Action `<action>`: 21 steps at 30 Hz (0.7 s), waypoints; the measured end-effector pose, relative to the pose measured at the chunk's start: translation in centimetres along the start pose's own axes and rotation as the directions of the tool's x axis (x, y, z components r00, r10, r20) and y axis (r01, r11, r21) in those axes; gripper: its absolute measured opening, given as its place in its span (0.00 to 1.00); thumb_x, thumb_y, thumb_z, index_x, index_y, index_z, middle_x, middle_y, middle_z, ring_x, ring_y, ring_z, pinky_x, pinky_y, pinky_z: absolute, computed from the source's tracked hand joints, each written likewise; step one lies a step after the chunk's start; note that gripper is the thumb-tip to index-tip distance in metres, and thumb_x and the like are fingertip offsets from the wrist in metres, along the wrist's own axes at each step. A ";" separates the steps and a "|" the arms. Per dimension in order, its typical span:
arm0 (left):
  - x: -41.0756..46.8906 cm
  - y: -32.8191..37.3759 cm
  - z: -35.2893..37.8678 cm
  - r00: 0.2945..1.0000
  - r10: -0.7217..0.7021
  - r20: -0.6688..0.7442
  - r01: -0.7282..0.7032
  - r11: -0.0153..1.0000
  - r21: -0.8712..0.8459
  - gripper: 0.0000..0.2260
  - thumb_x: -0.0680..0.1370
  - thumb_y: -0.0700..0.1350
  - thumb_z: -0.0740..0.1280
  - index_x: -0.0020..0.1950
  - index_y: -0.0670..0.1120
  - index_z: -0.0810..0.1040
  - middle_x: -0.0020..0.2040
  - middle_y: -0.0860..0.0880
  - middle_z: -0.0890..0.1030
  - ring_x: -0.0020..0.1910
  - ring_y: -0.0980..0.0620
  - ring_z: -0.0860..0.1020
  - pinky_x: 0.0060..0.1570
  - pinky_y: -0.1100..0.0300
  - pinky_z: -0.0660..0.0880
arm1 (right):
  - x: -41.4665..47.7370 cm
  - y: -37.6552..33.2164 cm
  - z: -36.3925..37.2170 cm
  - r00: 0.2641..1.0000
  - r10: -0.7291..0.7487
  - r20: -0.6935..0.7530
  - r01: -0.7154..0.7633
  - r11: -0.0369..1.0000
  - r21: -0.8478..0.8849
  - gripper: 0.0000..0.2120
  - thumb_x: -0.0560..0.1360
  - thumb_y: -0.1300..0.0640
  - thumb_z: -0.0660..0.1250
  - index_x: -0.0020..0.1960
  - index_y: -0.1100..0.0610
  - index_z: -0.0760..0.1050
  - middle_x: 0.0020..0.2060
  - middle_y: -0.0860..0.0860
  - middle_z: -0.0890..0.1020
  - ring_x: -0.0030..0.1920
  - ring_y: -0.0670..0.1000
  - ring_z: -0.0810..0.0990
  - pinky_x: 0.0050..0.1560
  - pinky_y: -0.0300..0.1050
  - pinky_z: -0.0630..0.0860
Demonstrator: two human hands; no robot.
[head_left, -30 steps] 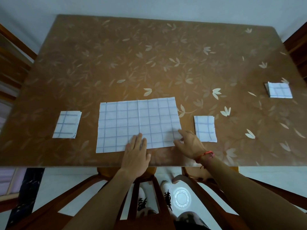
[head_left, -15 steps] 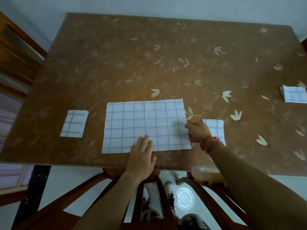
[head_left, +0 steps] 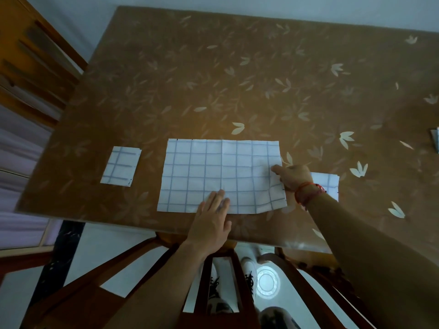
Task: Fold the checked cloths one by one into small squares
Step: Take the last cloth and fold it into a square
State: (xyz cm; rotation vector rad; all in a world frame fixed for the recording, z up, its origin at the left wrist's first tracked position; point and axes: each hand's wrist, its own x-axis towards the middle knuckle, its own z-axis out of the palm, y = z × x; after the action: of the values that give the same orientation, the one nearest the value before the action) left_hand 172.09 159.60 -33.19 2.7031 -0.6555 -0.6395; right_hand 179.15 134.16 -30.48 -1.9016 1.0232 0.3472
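Far left on the bench (head_left: 237,67): one folded square (head_left: 121,166), lying flat, well apart from our hands.

Centre, near the front edge: the open checked cloth (head_left: 213,172), spread flat as a wide rectangle, with a crease line down the middle.

Our left hand (head_left: 211,224) is released, fingers straight and together. Its fingertips press on the cloth's near edge around the middle, and the palm is over the bench edge.

Our right hand (head_left: 293,178) grasps the cloth's right edge about halfway up, one digit on top of the fabric. The cloth ripples there and its near right corner sits slightly raised. There is a red thread bracelet (head_left: 308,192) on that wrist.

Just right of that hand is a second folded square (head_left: 327,184), partly hidden by the wrist. At the far right frame edge is a sliver of another cloth piece (head_left: 436,143).

A wooden chair (head_left: 213,269) is below the bench edge.
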 end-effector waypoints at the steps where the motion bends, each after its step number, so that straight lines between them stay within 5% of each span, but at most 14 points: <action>1: 0.0 0.0 0.0 1.000 0.001 -0.001 -0.001 1.000 0.000 0.27 0.83 0.51 0.55 0.79 0.48 0.50 0.80 0.49 0.41 0.77 0.50 0.37 0.76 0.51 0.42 | 0.0 -0.1 0.1 1.000 -0.013 -0.007 0.013 1.000 -0.011 0.15 0.71 0.49 0.72 0.47 0.61 0.82 0.41 0.54 0.82 0.42 0.54 0.80 0.43 0.44 0.75; 7: 0.1 -0.1 0.0 1.000 0.001 0.011 -0.001 1.000 -0.003 0.27 0.83 0.51 0.55 0.79 0.47 0.49 0.80 0.50 0.40 0.77 0.51 0.37 0.76 0.51 0.43 | 0.5 -0.4 0.2 0.998 -0.008 -0.070 0.012 0.998 0.064 0.20 0.69 0.49 0.74 0.54 0.62 0.80 0.46 0.56 0.83 0.49 0.57 0.82 0.53 0.52 0.80; 11: 0.1 -0.1 -0.1 1.000 0.011 0.010 -0.010 1.000 -0.014 0.27 0.83 0.50 0.55 0.79 0.47 0.49 0.80 0.50 0.40 0.77 0.51 0.38 0.76 0.52 0.42 | 0.6 0.1 -0.2 0.998 0.067 0.004 -0.067 0.995 0.078 0.22 0.68 0.53 0.76 0.57 0.64 0.79 0.46 0.56 0.83 0.45 0.57 0.83 0.49 0.53 0.82; 15: 0.0 0.2 -0.1 1.000 0.003 -0.019 -0.003 1.000 0.007 0.27 0.82 0.50 0.57 0.79 0.48 0.52 0.80 0.49 0.43 0.78 0.50 0.40 0.75 0.51 0.44 | 0.1 0.6 -0.6 0.999 0.046 0.019 -0.046 0.999 0.006 0.17 0.69 0.55 0.77 0.54 0.62 0.81 0.42 0.54 0.82 0.38 0.53 0.81 0.35 0.43 0.78; 21: 0.1 0.2 0.0 0.999 -0.003 -0.047 0.004 1.000 0.026 0.27 0.82 0.51 0.58 0.79 0.48 0.53 0.80 0.49 0.45 0.78 0.49 0.42 0.76 0.50 0.48 | -0.4 1.3 -0.6 0.995 -0.023 0.093 0.025 0.999 -0.020 0.16 0.69 0.55 0.76 0.54 0.59 0.81 0.44 0.54 0.84 0.38 0.51 0.82 0.34 0.41 0.79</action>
State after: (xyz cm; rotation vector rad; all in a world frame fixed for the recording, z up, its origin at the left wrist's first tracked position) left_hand 172.11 159.41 -33.20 2.7351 -0.6516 -0.5707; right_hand 177.78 133.53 -30.70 -1.8972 0.9384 0.4299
